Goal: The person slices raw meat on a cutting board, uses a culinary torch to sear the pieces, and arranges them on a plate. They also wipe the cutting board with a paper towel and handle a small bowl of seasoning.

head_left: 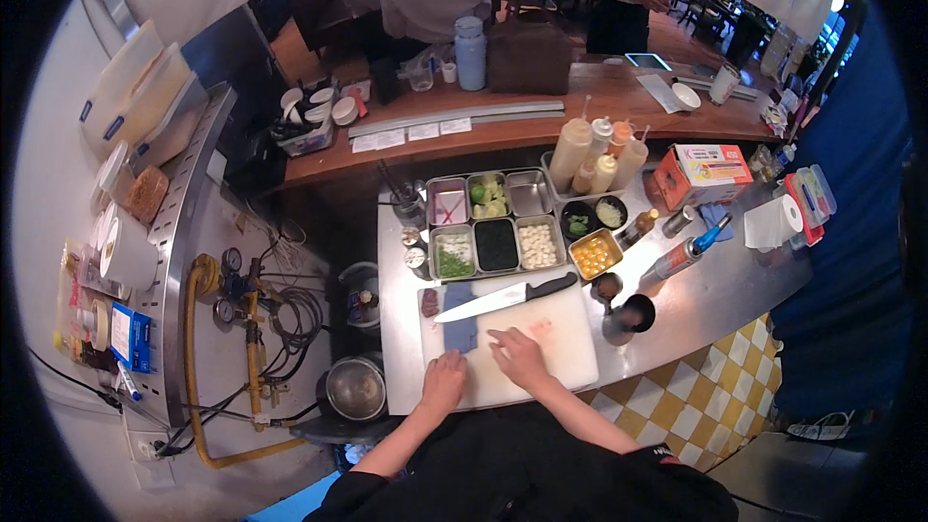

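Note:
A white cutting board [570,343] lies in front of me on the steel counter. Across it rests a kitchen knife [498,302] with a black handle pointing right, its blade over a folded blue cloth [461,333]. Small dark red pieces, like meat [429,304], sit left of the blade tip. My left hand [445,377] lies on the board at the cloth's near end, fingers laid down and grasping nothing I can see. To the right of the cloth, my right hand [520,360] holds nothing, its fingers apart and pointing left. Faint reddish smears mark the board beyond it.
Metal trays [498,244] of chopped ingredients stand behind the board, with squeeze bottles [570,150] farther back. A tray of yellow pieces [595,253], dark cups [633,314] and a blowtorch [691,249] stand right. A steel pot [356,389] sits at the left. People are beyond the wooden counter [435,159].

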Available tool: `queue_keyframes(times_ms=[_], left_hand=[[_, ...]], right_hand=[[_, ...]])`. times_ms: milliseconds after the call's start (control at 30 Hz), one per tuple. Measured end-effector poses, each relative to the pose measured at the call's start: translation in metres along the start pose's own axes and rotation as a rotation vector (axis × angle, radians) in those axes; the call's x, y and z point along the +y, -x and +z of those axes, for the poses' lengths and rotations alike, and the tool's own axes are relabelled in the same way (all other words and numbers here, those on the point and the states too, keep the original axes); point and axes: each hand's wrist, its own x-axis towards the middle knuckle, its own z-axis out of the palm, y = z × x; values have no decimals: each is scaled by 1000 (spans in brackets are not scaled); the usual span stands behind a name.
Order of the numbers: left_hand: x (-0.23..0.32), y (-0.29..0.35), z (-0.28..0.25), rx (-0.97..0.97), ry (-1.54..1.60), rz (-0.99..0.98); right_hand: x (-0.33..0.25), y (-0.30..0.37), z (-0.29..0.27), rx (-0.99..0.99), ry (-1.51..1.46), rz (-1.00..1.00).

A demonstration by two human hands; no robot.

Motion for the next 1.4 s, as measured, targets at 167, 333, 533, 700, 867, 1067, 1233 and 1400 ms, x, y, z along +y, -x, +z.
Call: queue_keyframes(times_ms=[167,333,533,700,867,1067,1233,1400], left_hand=[[0,39,-37,46,217,-15],[-23,12,-6,165,82,11],[-33,-28,42,216,-51,59],[-21,-48,21,9,-110,76],[-21,0,36,225,-139,107],[-35,3,23,178,82,-28],[-18,-15,3,-25,-12,-87],[-25,-30,18,213,-51,-91]], right_hand=[[15,-1,95,-359,399,12],[2,-10,75,-312,327,55],[-15,-5,37,-463,332,142],[-21,0,43,-161,246,251],[1,1,78,-368,449,99],[-10,0,80,-279,275,45],[-3,-20,85,-382,346,157],[-7,-38,89,-480,435,262]])
